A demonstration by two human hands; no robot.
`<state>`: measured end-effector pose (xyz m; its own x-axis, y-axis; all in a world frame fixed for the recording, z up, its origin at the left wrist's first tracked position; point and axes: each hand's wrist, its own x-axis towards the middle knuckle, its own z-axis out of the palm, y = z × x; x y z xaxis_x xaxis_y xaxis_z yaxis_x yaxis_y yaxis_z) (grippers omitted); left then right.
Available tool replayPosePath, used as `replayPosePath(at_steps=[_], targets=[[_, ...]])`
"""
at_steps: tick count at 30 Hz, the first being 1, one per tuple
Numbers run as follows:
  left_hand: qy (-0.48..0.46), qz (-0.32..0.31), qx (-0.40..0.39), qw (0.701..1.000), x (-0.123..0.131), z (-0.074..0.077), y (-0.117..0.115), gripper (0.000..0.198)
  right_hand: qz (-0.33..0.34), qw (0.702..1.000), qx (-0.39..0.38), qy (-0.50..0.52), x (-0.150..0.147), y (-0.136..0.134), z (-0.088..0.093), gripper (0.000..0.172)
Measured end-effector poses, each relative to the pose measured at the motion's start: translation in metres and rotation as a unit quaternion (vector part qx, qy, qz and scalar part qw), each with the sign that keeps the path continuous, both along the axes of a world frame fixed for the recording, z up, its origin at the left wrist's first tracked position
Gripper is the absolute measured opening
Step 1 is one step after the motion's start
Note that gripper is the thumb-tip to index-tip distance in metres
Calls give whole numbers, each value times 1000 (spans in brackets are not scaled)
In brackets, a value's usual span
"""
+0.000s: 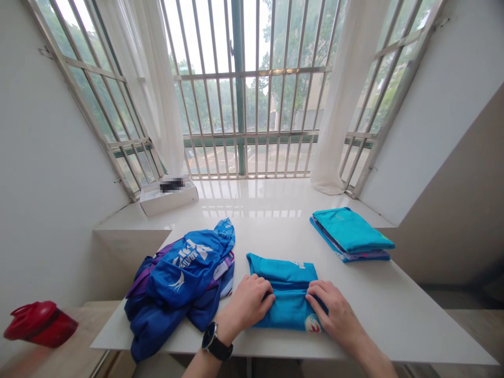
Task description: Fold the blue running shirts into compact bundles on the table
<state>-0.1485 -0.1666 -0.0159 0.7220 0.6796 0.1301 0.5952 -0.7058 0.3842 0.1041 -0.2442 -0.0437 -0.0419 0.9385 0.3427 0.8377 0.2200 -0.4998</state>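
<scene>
A teal garment (281, 270), which looks like a sports shirt, lies folded into a flat bundle near the front of the white table (409, 320). White lettering shows on its far panel and a round pale badge at its near right corner. My left hand (252, 299), with a black watch on the wrist, grips the left side of the fold across its middle. On the right side of that fold, my right hand (333, 312) pinches the cloth between thumb and fingers. Both hands rest low on the bundle.
Left of the bundle lies a crumpled heap of blue and purple garments (185, 268), overhanging the front edge. A folded stack (350, 231) sits at back right. A white box (169, 202) stands on the sill below barred windows. A blurred red lidded container (43, 323) appears far left.
</scene>
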Motion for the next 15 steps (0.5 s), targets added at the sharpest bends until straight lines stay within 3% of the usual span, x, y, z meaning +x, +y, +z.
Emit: replayPosePath(at_steps=[7, 15], targets=[[-12, 43, -1, 999, 3, -8, -3, 25, -76, 989, -65, 107, -4, 2, -10, 36], [-24, 57, -35, 997, -15, -4, -2, 15, -161, 976, -130, 61, -4, 6, -6, 37]])
